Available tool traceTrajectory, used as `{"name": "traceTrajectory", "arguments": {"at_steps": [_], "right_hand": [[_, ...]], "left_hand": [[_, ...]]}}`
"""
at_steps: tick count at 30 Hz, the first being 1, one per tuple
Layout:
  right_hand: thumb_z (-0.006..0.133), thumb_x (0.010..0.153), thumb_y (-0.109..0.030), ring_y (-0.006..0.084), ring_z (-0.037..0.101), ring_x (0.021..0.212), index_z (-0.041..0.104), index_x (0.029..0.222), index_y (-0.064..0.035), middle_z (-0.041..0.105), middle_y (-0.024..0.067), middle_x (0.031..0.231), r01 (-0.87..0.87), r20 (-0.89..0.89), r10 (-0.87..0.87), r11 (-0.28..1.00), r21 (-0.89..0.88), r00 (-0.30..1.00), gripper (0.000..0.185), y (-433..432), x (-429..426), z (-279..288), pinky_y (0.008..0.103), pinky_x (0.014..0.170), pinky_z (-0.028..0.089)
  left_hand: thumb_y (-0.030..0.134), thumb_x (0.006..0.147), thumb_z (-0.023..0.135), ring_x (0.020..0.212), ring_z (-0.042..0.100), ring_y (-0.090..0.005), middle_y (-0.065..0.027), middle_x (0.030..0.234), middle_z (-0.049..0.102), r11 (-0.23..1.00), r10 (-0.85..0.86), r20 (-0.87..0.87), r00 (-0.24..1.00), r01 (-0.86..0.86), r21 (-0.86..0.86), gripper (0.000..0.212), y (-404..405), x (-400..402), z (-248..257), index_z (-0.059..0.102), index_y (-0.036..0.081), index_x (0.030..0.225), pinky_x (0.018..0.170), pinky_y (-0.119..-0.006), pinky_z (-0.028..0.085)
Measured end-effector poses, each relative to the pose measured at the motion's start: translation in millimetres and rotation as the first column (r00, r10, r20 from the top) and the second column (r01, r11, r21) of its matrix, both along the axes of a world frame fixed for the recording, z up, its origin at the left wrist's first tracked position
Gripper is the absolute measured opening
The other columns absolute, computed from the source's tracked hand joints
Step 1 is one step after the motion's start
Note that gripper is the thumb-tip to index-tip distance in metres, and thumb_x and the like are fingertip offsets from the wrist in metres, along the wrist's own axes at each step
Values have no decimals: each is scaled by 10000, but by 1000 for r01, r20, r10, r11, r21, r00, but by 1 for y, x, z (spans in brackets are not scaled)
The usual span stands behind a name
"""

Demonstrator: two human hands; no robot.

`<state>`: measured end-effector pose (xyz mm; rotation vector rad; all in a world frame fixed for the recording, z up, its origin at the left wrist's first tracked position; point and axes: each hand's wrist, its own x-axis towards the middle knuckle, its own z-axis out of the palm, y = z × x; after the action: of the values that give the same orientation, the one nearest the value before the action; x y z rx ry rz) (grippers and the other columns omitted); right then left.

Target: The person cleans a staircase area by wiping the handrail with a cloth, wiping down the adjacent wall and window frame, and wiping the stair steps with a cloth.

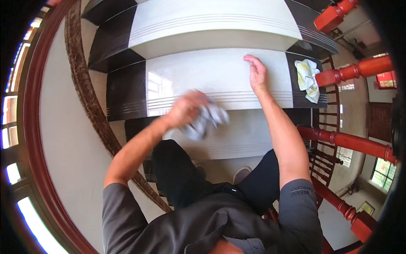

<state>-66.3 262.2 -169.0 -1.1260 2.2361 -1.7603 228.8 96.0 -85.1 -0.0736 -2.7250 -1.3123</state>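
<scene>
My left hand (190, 106) is shut on a crumpled grey-white cloth (203, 123), which hangs over the front edge of a stair tread and is blurred. Above the right part of the white glossy tread (203, 70) is my right hand (257, 72), its fingers bent and nothing seen in it; whether it touches the tread I cannot tell. A second cloth, white with yellow patches (307, 79), lies crumpled on the tread's black right end, beside a red baluster.
Red wooden balusters (355, 70) line the stairs on the right, with a lower railing beyond. More black-and-white steps (215, 16) rise ahead. A brown marbled skirting band (85, 85) curves along the left wall. Below, a shoe (242, 174) shows between my knees.
</scene>
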Motion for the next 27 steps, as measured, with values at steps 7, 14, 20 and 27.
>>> {"name": "traceTrajectory", "arguments": {"at_steps": [7, 14, 20, 27], "right_hand": [[454, 855, 76, 355, 662, 1201, 729, 1084, -25, 721, 189, 1202, 42, -207, -29, 997, 58, 978, 372, -9, 8, 9, 400, 1065, 510], [473, 934, 35, 348, 643, 1240, 693, 1206, 4, 694, 201, 1277, 82, -159, -74, 996, 42, 985, 351, -19, 25, -4, 416, 1099, 479], [493, 967, 13, 363, 661, 1200, 691, 1165, 16, 705, 206, 1249, 95, -262, -71, 992, 80, 962, 280, 7, 8, -1, 418, 1062, 502], [569, 959, -17, 386, 666, 1155, 699, 1097, 11, 708, 217, 1202, 107, -302, -67, 987, 118, 951, 192, -10, 21, 1, 439, 1024, 518]], "left_hand": [[36, 892, 632, 1060, 636, -378, -120, 1208, 677, 473, 681, -324, 657, -732, -490, 258, -116, -16, -33, 735, 98, 1121, 894, -464, 552], [54, 809, 706, 1159, 636, -307, -68, 1250, 666, 948, -178, -13, 984, 168, -272, 301, 58, -36, -21, 765, 143, 1090, 947, -404, 582], [4, 792, 734, 1187, 622, -311, -115, 1278, 634, 964, 179, 56, 982, -163, -211, 418, 4, 28, 69, 742, 111, 1196, 954, -359, 579], [83, 810, 685, 1061, 612, -258, -42, 1134, 658, -32, 424, -465, 777, -501, -865, 169, -222, 104, 157, 793, 125, 933, 835, -382, 552]]}}
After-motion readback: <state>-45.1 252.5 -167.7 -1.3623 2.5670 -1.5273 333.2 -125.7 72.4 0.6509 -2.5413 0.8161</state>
